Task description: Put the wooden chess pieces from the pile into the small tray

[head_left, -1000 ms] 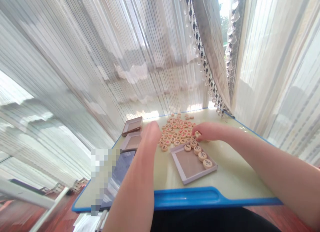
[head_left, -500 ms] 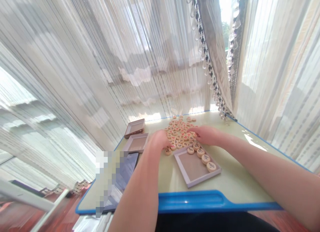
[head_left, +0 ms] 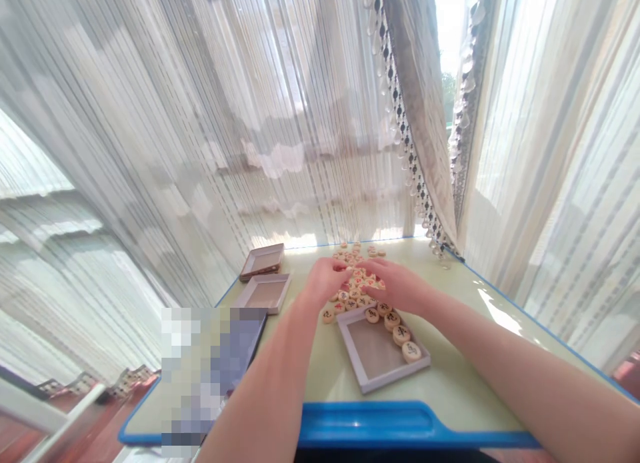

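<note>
A heap of round wooden chess pieces [head_left: 356, 251] with red and black characters lies on the pale green table [head_left: 450, 383]. Both hands meet over the heap. My left hand [head_left: 324, 283] has its fingers curled down onto the pieces, and what they grip is hidden. My right hand [head_left: 397, 288] lies over the heap's right side with its fingers stretched left toward the left hand. Just in front of the hands sits a shallow grey-rimmed tray [head_left: 369, 348], with several pieces [head_left: 401, 335] lined along its right edge.
Two more shallow trays [head_left: 263, 261] [head_left: 264, 293] sit at the left of the table. A blurred flat device [head_left: 220, 363] lies at the near left. The table has a blue rim [head_left: 370, 423]. Sheer striped curtains [head_left: 200, 150] and a beaded tassel hang close behind.
My left hand dropped from above the table onto the heap and curled its fingers. My right hand moved from the tray's far corner up over the heap. The camera shifted slightly.
</note>
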`<state>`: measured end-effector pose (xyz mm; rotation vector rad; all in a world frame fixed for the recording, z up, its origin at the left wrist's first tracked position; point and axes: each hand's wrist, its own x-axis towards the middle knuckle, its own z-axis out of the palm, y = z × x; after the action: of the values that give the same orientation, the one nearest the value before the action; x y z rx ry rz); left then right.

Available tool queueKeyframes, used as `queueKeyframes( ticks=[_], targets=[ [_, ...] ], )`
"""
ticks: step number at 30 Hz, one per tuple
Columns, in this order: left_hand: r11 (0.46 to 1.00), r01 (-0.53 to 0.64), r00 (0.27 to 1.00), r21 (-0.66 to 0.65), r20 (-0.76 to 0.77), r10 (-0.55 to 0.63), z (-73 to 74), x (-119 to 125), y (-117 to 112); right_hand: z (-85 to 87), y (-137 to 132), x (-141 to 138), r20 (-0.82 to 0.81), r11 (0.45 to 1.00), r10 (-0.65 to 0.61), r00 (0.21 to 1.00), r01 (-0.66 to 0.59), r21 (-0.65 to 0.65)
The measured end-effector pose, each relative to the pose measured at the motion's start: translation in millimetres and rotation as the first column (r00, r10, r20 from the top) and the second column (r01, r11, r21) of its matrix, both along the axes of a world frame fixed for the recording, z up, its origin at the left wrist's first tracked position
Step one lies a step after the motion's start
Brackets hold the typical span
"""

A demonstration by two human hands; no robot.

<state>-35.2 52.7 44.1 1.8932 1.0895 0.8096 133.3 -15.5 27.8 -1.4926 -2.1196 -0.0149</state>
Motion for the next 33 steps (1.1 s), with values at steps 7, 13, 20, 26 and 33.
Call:
queueKeyframes(
  ticks=[7,13,20,26,33],
  targets=[
    [0.962,0.194,0.970,-0.193,0.187,-0.158,6.2,4,-9,-2.7,2,1,-0.015,0.994,0.018,1.000,-0.016,0.105],
    [0.937,0.219,0.972,-0.271,0.140,-0.186,9.5,-1,-11,0.8,0,2,0.011,0.994,0.015,1.000,-0.016,0.111],
    [0.925,0.196,0.980,-0.325,0.108,-0.170,5.4,-4,-2,-6.4,5,3,0.036,0.970,0.018,0.999,-0.026,0.243],
    [0.954,0.165,0.985,-0.250,0.095,-0.146,0.2,-1,0,-8.1,6,2,-0.003,0.965,-0.006,1.000,0.007,0.263],
    [0.960,0.178,0.981,-0.216,0.110,-0.157,4.4,2,-5,-2.4,3,1,0.040,0.984,-0.055,0.998,0.047,0.172]
  ],
)
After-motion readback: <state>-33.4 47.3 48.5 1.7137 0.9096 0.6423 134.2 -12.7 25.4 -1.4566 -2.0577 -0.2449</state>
